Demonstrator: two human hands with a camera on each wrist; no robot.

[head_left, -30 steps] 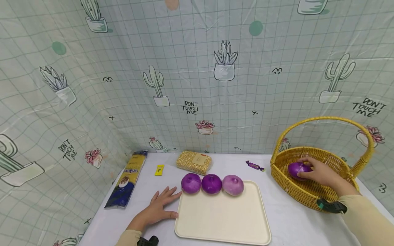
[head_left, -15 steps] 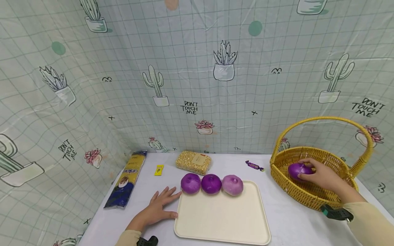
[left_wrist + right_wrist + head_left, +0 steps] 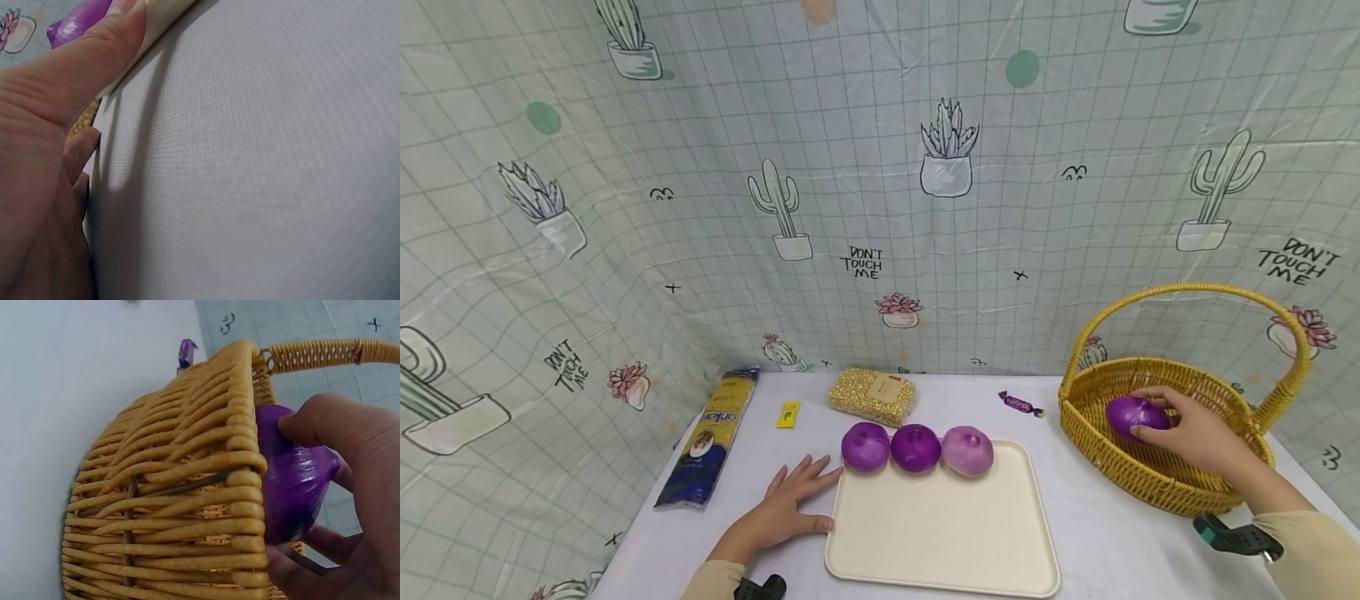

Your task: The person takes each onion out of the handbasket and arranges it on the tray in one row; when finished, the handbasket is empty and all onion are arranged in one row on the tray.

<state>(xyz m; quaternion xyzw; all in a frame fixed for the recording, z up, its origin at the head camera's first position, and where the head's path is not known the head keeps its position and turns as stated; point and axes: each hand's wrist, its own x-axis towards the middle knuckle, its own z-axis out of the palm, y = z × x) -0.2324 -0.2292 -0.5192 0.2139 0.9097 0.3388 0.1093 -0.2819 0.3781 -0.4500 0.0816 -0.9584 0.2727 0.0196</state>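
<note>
My right hand (image 3: pixel 1198 429) grips a purple onion (image 3: pixel 1133 417) inside the yellow wicker basket (image 3: pixel 1138 479). In the right wrist view, thumb and fingers lie around the onion (image 3: pixel 290 481), which shows above the basket's rim (image 3: pixel 247 487). My left hand (image 3: pixel 786 508) rests on the table with fingers spread, thumb and fingertip touching the left edge of the cream tray (image 3: pixel 940 533). Along the tray's far edge sit three onions in a row: a purple one (image 3: pixel 866 447), a darker one (image 3: pixel 915 448) and a paler pinkish one (image 3: pixel 967 452).
Behind the tray lies a bag of corn kernels (image 3: pixel 872 397). A yellow wrapped candy (image 3: pixel 787 414) and a blue-and-gold packet (image 3: pixel 709 442) are at the left. A purple wrapped candy (image 3: pixel 1021 404) lies left of the basket. The basket's tall handle (image 3: pixel 1187 289) arches over its opening.
My right hand and the onion it holds have shifted slightly to the right within the basket, and the right wrist has moved right and down. My left hand stays in place.
</note>
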